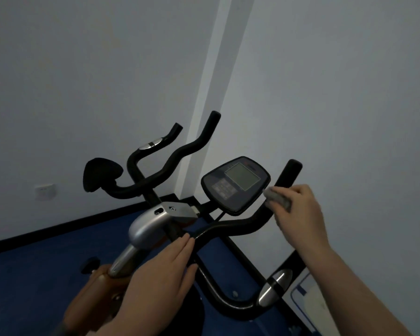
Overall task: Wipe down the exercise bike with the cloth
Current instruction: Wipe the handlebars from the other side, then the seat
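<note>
- Head view, exercise bike: seen from above and behind the handlebars, standing on a blue floor in a corner of pale walls; black curved bars, a silver stem cover and a console at centre are noted.
- Head view, cloth: a small grey wad, held against the right-hand upright grip of the bars, just beside the console's right edge.
- Head view, right hand: fingers curled round the cloth, pinching it to the grip; some motion blur is present.
- Head view, left hand: fingers straight and together, laid flat on the black bar near the stem, holding nothing; a bracing role is judged likely.
- Head view, deciding relation: the grip's long axis runs up and slightly away from the right hand, so the wipe is judged to travel along that axis; the right hand is much the nearer to it.
- Head view, remainder: a second bike's bars and saddle are recorded further back, by the left wall.
</note>
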A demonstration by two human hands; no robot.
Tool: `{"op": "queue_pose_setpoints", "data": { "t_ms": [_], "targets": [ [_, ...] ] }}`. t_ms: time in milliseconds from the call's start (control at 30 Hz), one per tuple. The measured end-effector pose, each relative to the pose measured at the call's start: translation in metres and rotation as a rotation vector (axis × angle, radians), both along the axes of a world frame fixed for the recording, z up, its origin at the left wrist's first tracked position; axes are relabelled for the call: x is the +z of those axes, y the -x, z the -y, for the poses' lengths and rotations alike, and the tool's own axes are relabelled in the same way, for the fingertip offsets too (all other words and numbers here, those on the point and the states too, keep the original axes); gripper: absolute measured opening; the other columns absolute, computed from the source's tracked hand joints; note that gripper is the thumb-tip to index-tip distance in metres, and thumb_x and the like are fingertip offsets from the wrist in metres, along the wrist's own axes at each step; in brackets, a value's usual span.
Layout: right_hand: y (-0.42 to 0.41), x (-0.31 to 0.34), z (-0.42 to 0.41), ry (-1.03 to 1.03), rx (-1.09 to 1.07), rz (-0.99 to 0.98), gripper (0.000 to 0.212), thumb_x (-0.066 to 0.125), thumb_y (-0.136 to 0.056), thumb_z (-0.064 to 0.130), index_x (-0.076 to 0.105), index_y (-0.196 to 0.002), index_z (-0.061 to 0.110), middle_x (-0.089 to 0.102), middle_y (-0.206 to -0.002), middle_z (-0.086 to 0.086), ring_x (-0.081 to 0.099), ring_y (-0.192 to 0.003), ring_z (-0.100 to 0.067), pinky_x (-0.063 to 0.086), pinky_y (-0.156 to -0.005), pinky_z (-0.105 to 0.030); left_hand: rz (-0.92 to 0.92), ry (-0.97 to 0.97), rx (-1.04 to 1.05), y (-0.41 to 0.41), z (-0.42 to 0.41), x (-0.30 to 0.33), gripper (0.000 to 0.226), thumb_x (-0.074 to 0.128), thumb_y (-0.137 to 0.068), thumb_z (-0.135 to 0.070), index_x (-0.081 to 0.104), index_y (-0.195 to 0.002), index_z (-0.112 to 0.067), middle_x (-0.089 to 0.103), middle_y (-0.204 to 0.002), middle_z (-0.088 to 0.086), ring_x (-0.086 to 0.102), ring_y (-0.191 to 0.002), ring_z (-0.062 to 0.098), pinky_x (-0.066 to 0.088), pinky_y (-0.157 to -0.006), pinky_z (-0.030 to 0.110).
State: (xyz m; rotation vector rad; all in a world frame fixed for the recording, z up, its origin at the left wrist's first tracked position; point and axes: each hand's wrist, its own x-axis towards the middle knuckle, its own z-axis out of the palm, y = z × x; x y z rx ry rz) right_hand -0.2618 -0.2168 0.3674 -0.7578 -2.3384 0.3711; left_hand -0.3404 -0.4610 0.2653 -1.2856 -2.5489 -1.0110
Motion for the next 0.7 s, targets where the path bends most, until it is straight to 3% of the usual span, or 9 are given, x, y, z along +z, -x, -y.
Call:
{"op": "queue_pose_setpoints", "data": {
  "t_ms": [100,200,300,400,533,600,700],
  "targets": [
    [0.005,-0.028,0.039,-0.039,-0.144,-0.043,0.031,0.061,-0.093,0.021,0.064,-0.124,0.018,0.041,-0.106,0.003,0.050,-0.079,-0.015,0.042,-0.071,-0.025,0.052,-0.156,0.035,-0.001,0.011,-0.015,0.047,0.073,-0.084,-0.026,0.062,-0.129,-0.026,0.054,-0.135,-0.017,0.057,-0.118,0.000,0.045,-0.095,0.017],
    [0.020,-0.063,0.093,-0.065,0.045,-0.009,0.028,0.061,-0.093,0.022,0.065,-0.121,0.021,0.045,-0.110,0.005,0.050,-0.079,-0.008,0.036,-0.067,-0.009,0.265,-0.379,0.068,-0.003,0.016,-0.025,0.040,0.062,-0.091,-0.020,0.059,-0.127,-0.038,0.053,-0.130,-0.029,0.044,-0.120,-0.018,0.030,-0.099,0.001],
    [0.026,-0.047,0.096,-0.018,0.299,0.145,0.030,0.060,-0.093,0.031,0.063,-0.123,0.030,0.042,-0.107,0.012,0.047,-0.083,0.002,0.038,-0.070,-0.008,0.392,-0.443,0.085,-0.004,0.017,-0.029,0.036,0.055,-0.094,-0.024,0.051,-0.120,-0.050,0.050,-0.120,-0.037,0.042,-0.115,-0.024,0.030,-0.090,-0.004],
    [0.022,-0.009,0.056,-0.045,0.169,0.046,0.032,0.065,-0.091,0.026,0.065,-0.122,0.025,0.046,-0.108,0.007,0.052,-0.085,-0.006,0.049,-0.081,-0.023,0.420,-0.463,0.118,-0.005,0.017,-0.029,0.031,0.056,-0.093,-0.026,0.053,-0.114,-0.049,0.053,-0.113,-0.037,0.045,-0.111,-0.022,0.036,-0.087,0.002],
    [0.024,-0.027,0.069,-0.119,-0.076,0.120,0.031,0.058,-0.095,0.024,0.063,-0.125,0.018,0.048,-0.117,-0.001,0.051,-0.092,-0.015,0.041,-0.077,-0.023,0.463,-0.482,0.142,-0.004,0.016,-0.038,0.024,0.055,-0.093,-0.030,0.059,-0.115,-0.040,0.058,-0.110,-0.030,0.049,-0.108,-0.017,0.036,-0.080,-0.002],
    [0.029,-0.055,0.105,-0.101,0.046,0.120,0.029,0.058,-0.095,0.026,0.063,-0.123,0.023,0.046,-0.117,0.003,0.051,-0.095,-0.012,0.041,-0.076,-0.018,0.466,-0.510,0.139,-0.004,0.016,-0.035,0.023,0.046,-0.093,-0.040,0.059,-0.111,-0.041,0.060,-0.108,-0.027,0.051,-0.105,-0.015,0.036,-0.080,-0.002],
    [0.032,-0.065,0.134,0.048,0.430,0.201,0.031,0.062,-0.091,0.026,0.064,-0.122,0.030,0.044,-0.112,0.013,0.051,-0.096,-0.003,0.043,-0.086,-0.015,0.487,-0.561,0.147,-0.006,0.018,-0.032,0.031,0.034,-0.088,-0.053,0.058,-0.104,-0.046,0.062,-0.100,-0.027,0.055,-0.100,-0.013,0.037,-0.078,0.000]
  ]
}}
